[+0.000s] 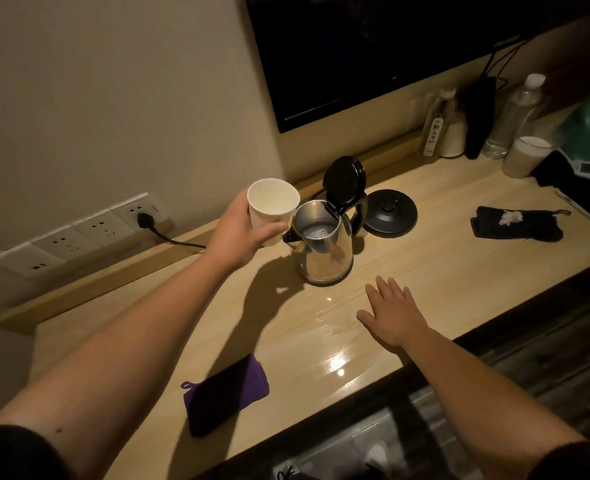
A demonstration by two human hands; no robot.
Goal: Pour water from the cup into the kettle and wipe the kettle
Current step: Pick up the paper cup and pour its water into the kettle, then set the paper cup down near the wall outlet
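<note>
Now left hand grips the white paper cup beside the lid-up steel kettle; right hand flat, empty.

The pale wooden counter carried my steel kettle, standing with its lid up. Just behind the kettle to its right sat the round black base, and farther right lay a black cloth. Nearer me, left of the kettle, lay a purple cloth; bottles stood far behind the kettle, along the wall.
</note>
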